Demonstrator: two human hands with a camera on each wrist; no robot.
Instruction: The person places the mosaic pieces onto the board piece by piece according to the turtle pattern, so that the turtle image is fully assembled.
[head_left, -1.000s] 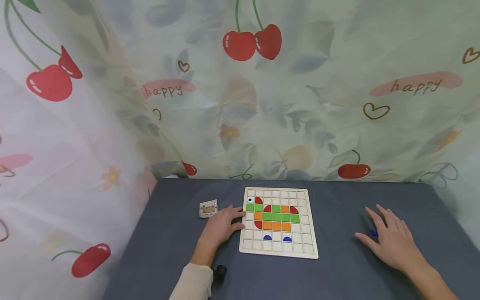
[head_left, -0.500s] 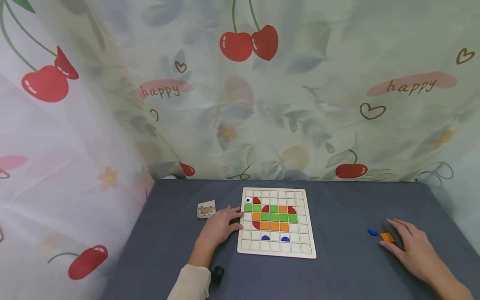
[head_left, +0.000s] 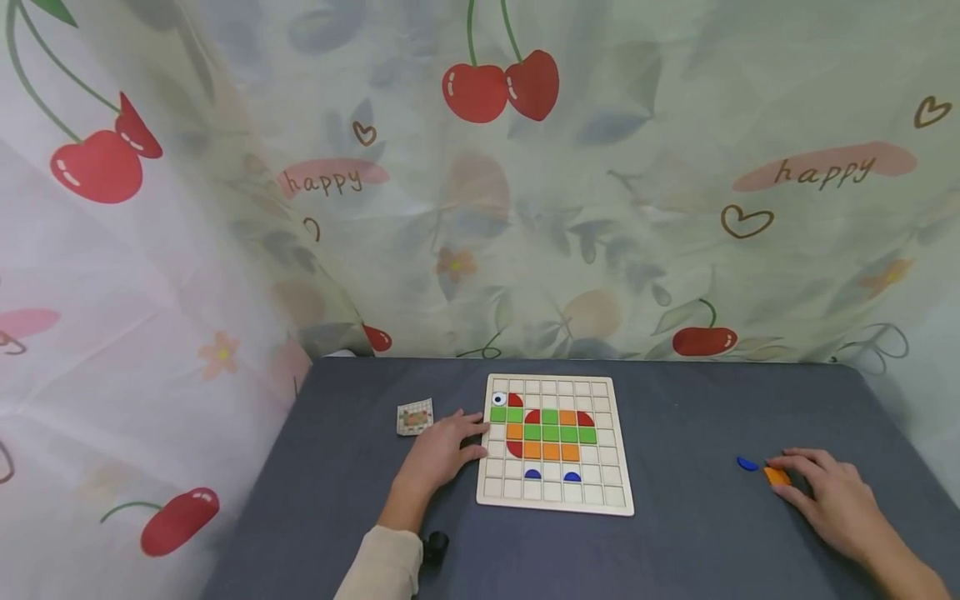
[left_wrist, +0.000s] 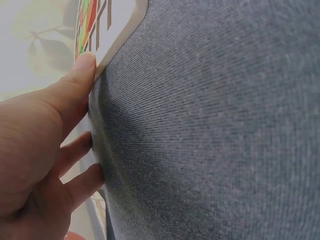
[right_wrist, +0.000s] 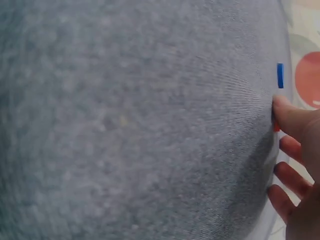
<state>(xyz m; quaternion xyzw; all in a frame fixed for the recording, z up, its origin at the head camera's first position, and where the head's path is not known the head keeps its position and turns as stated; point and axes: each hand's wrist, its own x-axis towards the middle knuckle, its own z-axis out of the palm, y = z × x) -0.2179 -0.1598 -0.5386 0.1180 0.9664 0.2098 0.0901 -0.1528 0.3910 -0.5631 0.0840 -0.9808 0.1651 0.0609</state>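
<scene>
A wooden grid board [head_left: 557, 493] lies on the dark grey cloth, with green, orange, red and blue tiles set in several cells and a round eye tile [head_left: 499, 399] at upper left. My left hand [head_left: 441, 456] rests at the board's left edge, its thumb touching the rim in the left wrist view. At the right of the table my right hand [head_left: 836, 498] pinches an orange square tile [head_left: 777, 477] between thumb and index finger, low at the cloth. A blue half-round tile [head_left: 747, 463] lies just left of it, apart from the fingers.
A small pattern card [head_left: 415, 418] lies behind the left hand. A short black object [head_left: 436, 547] sits by the left sleeve [head_left: 382, 562]. Printed curtains [head_left: 465, 208] hang behind the table's far edge and along the left side.
My right hand has drawn back to the right, uncovering the blue tile and the orange tile. Its thumb and index finger have closed on the orange tile. My left hand keeps its place.
</scene>
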